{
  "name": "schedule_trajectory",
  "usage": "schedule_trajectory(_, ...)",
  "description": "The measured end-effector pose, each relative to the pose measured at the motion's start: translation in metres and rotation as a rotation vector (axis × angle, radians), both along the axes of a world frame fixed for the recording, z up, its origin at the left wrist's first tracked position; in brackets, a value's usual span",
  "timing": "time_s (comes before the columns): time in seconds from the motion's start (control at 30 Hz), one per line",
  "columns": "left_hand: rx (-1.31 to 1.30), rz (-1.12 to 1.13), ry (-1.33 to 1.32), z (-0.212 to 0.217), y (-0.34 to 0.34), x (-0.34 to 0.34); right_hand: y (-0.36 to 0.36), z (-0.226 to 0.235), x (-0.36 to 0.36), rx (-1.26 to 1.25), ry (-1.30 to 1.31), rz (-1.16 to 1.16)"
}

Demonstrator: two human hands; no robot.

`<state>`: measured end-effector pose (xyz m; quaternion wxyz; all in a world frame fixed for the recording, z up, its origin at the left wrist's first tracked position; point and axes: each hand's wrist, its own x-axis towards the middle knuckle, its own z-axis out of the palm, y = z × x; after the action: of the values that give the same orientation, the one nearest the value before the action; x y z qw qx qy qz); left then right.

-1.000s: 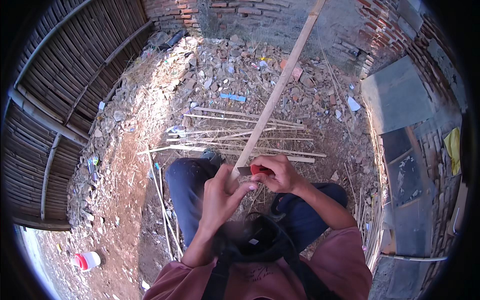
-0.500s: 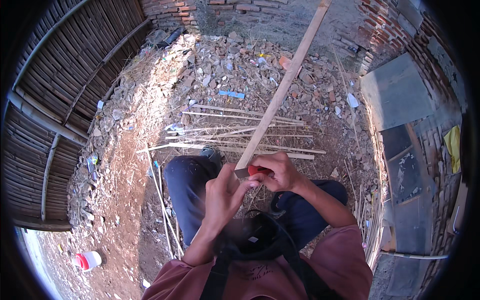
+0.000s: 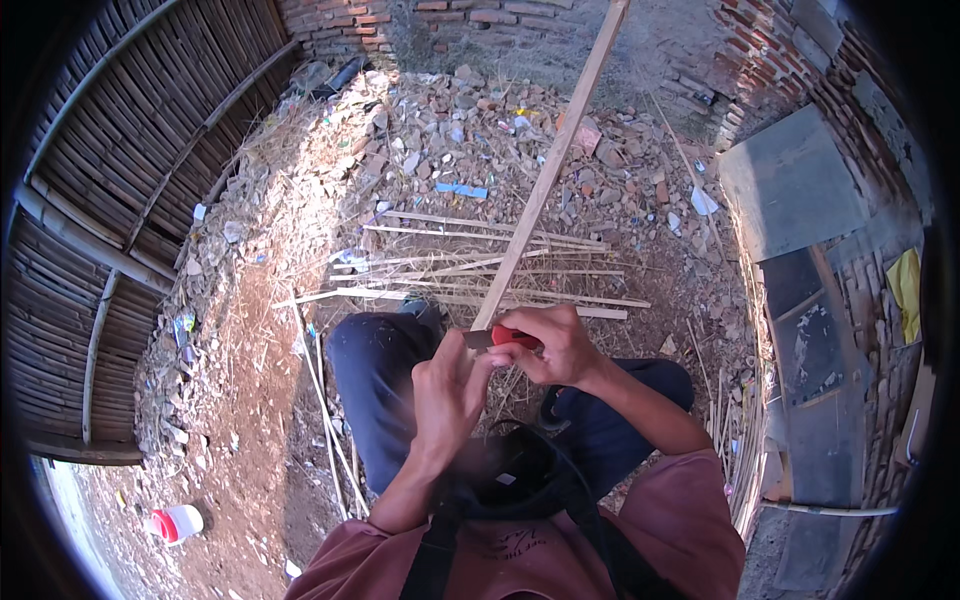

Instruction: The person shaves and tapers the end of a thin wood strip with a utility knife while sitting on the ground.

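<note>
Outdoor yard in strong sunlight. Bare dirt ground [image 3: 250, 400] strewn with brick rubble [image 3: 440, 130] across the upper centre of the frame. Woven bamboo fence [image 3: 110, 190] along the left edge. Brick wall [image 3: 350, 15] at top; grey slabs [image 3: 790, 180] at right.

A long, pale bamboo strip [image 3: 548, 168] runs straight from the hands at picture centre up toward one o'clock, its near end gripped by the left hand [image 3: 450, 385] and met by a red-handled knife [image 3: 505, 338] held in the right hand [image 3: 555, 345], blade pointing toward nine o'clock.
</note>
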<state>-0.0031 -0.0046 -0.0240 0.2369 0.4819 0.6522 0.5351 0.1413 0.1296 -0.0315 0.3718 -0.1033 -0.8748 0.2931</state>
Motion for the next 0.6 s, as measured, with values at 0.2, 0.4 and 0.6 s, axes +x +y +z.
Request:
schedule_trajectory(0.2, 0.043, 0.008, 0.06, -0.01, 0.004, -0.004, -0.003, -0.003, -0.003, 0.011, 0.034, -0.042)
schedule_trajectory(0.4, 0.059, 0.038, 0.075, -0.004, 0.011, -0.001, -0.005, -0.008, -0.002, 0.07, 0.029, -0.146)
schedule_trajectory(0.6, 0.039, 0.065, 0.108, -0.013, 0.01, -0.002, -0.004, 0.0, -0.004, 0.065, 0.039, -0.174)
